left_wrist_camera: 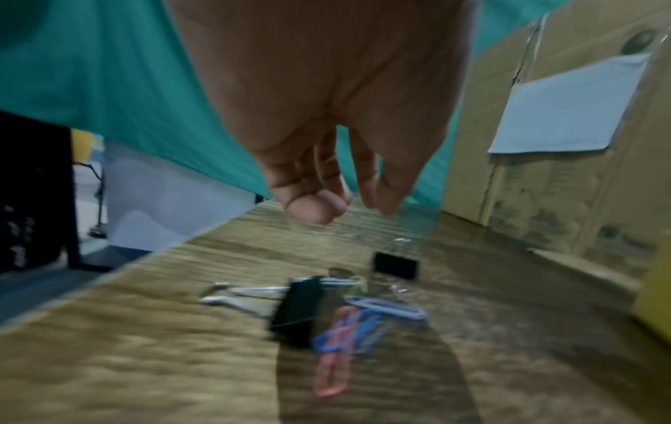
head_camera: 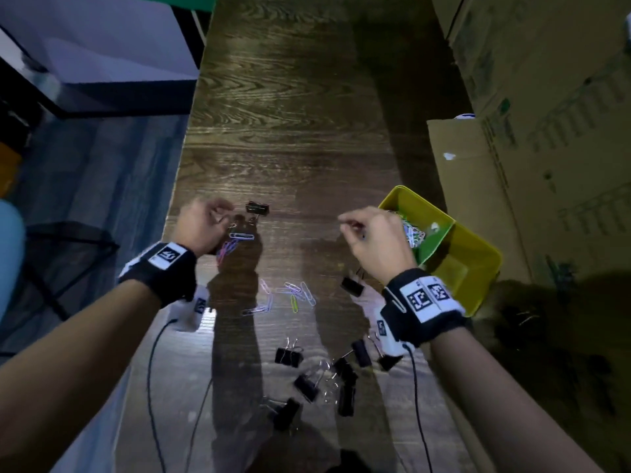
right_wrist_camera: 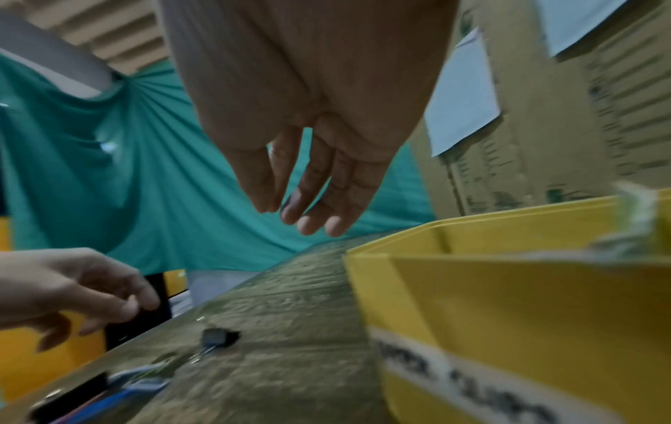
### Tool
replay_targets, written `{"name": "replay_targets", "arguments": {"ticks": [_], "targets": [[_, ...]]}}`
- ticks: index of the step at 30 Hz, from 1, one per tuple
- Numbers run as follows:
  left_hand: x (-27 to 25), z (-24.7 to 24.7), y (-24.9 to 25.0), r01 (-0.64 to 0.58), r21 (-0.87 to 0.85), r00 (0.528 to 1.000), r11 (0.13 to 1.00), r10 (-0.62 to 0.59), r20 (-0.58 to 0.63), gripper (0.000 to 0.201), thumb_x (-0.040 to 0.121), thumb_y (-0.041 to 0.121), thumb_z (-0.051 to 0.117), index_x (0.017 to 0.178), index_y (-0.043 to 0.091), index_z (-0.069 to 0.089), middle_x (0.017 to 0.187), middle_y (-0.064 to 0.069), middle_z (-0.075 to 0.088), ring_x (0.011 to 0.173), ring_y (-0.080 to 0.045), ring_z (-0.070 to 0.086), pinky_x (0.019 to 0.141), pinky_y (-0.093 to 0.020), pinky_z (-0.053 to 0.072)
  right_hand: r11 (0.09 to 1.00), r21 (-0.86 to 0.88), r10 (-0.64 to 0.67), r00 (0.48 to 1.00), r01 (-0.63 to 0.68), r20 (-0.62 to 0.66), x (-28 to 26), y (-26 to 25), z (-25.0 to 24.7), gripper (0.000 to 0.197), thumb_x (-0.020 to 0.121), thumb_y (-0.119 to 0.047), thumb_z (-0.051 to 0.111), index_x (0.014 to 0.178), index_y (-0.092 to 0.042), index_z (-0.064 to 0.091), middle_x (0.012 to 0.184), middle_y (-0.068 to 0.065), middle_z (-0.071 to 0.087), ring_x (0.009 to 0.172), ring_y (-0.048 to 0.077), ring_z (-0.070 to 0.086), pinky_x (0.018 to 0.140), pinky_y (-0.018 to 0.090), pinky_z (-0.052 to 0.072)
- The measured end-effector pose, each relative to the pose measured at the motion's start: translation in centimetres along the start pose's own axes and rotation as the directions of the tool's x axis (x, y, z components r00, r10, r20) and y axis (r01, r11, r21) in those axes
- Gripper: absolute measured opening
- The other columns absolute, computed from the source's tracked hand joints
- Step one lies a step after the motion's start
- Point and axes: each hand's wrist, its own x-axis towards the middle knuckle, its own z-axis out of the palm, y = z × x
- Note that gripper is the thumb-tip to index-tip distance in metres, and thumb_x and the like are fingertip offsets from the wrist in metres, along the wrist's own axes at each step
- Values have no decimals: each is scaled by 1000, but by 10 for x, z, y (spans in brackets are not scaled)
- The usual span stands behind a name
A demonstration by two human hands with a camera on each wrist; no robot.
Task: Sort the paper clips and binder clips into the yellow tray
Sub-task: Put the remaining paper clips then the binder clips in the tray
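Observation:
The yellow tray (head_camera: 478, 264) (right_wrist_camera: 508, 289) stands at the table's right, with coloured paper clips (head_camera: 415, 233) heaped in its far compartment. My right hand (head_camera: 355, 227) (right_wrist_camera: 287, 212) hovers just left of the tray, its fingers relaxed and nothing visible in them. Over a small pile of paper clips (head_camera: 235, 242) (left_wrist_camera: 348, 324) hangs my left hand (head_camera: 222, 213) (left_wrist_camera: 348, 206), loosely curled and holding nothing. One black binder clip (left_wrist_camera: 298, 309) lies in that pile and another binder clip (head_camera: 257, 208) (left_wrist_camera: 395, 265) just beyond it. More paper clips (head_camera: 293, 295) lie mid-table. Several binder clips (head_camera: 307, 373) are scattered nearer me.
Cardboard boxes (head_camera: 546, 131) wall in the right side, close behind the tray. The dark wooden table (head_camera: 290, 114) is long, and its left edge (head_camera: 177, 199) runs right beside my left hand. Thin black cables (head_camera: 150, 387) trail from both wrists.

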Motion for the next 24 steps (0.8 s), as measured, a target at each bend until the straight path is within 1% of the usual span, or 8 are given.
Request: {"name": "replay_targets", "arguments": {"ticks": [3,5,8,11,15,19,22,24], "targets": [[-7,-9,-44,25,141,992,990,-42,120,34,73,36,77,100,20,66,104,-14,55,91,-29,58,86,-35,48,993,-91,-50,977,70,208,0,-23,34,16,87,-20,59,98,-21,71,96,3,68,85,20,64,78,34,54],[-15,-3,-62,29,171,983,985,-60,174,44,70,42,77,106,21,64,105,-14,53,96,-31,57,90,-40,48,972,-232,71,924,20,376,1,-30,59,14,86,-20,58,90,-23,71,94,5,69,87,26,65,79,38,55],[-30,8,-75,6,193,986,981,-37,160,42,73,39,75,109,23,62,103,-11,54,93,-34,59,84,-42,49,924,-382,243,787,-10,567,-4,-30,93,13,85,-24,58,83,-18,70,93,10,70,88,30,65,80,38,55],[-40,10,-87,0,184,990,983,-26,140,38,75,30,72,109,20,59,106,-10,54,94,-35,59,77,-43,51,931,-365,269,732,-29,627,-10,-26,119,12,85,-26,59,85,-17,67,101,11,68,93,30,64,82,37,53],[-35,2,-99,29,167,993,986,-47,106,36,77,27,69,111,21,56,111,-7,53,90,-34,60,74,-45,52,964,-266,189,766,-25,614,-8,-32,139,9,83,-23,60,84,-21,69,90,6,71,84,26,66,81,36,54],[0,-1,-92,-20,133,993,991,3,121,39,81,21,66,117,13,56,119,-12,52,103,-35,57,86,-46,49,979,-200,148,803,-37,578,8,-36,152,8,81,-22,59,81,-23,67,76,1,70,71,24,66,75,38,57],[23,-2,-77,-75,102,987,992,59,146,43,83,22,64,123,15,53,123,-13,46,104,-34,56,88,-47,48,981,-193,120,876,-31,467,23,-40,152,14,82,-23,56,89,-23,69,82,4,69,74,27,66,75,40,57],[27,0,-65,-98,109,992,989,89,88,40,84,19,60,123,14,53,120,-15,44,98,-34,56,83,-47,50,976,-217,88,918,-2,386,32,-40,147,17,84,-20,57,95,-21,69,96,9,67,83,29,66,79,41,55]]}}
